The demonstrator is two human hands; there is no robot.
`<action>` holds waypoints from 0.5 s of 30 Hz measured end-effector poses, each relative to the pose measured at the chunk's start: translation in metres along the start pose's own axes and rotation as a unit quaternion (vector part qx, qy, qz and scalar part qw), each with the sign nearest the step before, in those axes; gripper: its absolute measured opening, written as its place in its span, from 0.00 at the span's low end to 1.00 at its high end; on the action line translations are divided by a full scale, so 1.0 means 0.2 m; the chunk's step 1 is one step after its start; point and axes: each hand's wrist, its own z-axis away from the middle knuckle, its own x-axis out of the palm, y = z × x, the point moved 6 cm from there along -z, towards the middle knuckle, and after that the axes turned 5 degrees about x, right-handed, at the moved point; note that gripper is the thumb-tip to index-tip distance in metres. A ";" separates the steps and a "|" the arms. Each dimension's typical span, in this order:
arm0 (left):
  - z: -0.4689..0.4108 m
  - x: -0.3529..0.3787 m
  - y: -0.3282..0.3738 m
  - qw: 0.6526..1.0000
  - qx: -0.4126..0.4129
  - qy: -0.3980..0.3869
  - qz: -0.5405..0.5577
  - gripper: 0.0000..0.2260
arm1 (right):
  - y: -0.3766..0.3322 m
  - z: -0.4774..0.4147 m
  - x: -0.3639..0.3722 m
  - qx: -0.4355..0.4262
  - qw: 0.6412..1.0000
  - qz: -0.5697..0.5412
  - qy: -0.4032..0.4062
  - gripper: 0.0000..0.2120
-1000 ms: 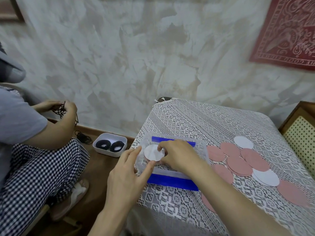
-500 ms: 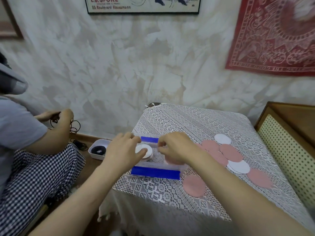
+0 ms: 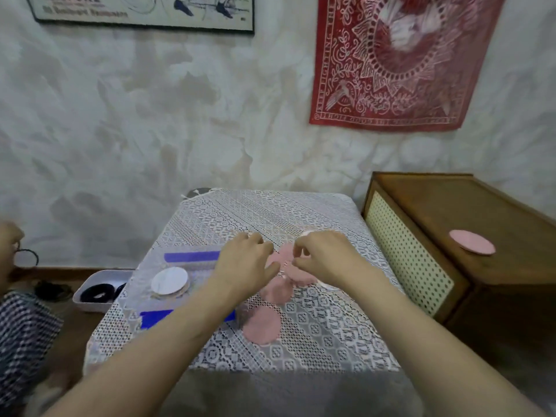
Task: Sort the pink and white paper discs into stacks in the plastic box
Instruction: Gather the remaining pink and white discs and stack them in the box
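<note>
A single pink disc (image 3: pixel 261 326) lies flat on the bench (image 3: pixel 316 350), on the person's side of both hands and just right of the near blue edge of the plastic box (image 3: pixel 153 319). The left forearm crosses over that box. Inside it, left of the left hand (image 3: pixel 245 266) and slightly nearer, a white stack (image 3: pixel 170 280) sits with a white disc on top. No pink stack can be made out in the box.

Both hands hang knuckles-up, close together over the loose pile of pink discs (image 3: pixel 275 291), which lies directly beneath and between them. The left hand's fingers curve down with the thumb pointing toward the right hand (image 3: pixel 325 260). The right hand's thumb and fingers are drawn in at the edge of a pink disc, but blur hides whether either hand actually pinches paper.

The discs are round, so the grasp direction matters little. What counts is that the box lies to the left, so the left hand is the nearer one for dropping a disc in, and any disc picked up must travel leftward.

Just beyond the right hand's knuckles a white disc edge (image 3: pixel 307 234) peeks out. Far to the right, well apart, one more pink disc (image 3: pixel 471 242) rests on a wooden cabinet (image 3: pixel 496 212).
</note>
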 end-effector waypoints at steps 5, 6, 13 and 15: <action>-0.09 0.15 0.23 0.999 0.033 -0.005 0.028 0.19 | 0.26 0.07 0.07 0.041 0.999 -0.001 -0.001 0.11; -0.10 0.18 0.26 0.999 0.036 -0.006 0.031 0.20 | 0.31 0.09 0.09 0.049 0.999 -0.005 -0.003 0.11; -0.05 0.34 0.37 0.997 -0.006 0.004 0.077 0.17 | 0.54 0.19 0.32 0.117 0.990 -0.079 -0.021 0.16; -0.02 0.36 0.38 0.995 -0.015 -0.006 0.098 0.17 | 0.55 0.21 0.38 0.118 0.989 -0.092 -0.009 0.13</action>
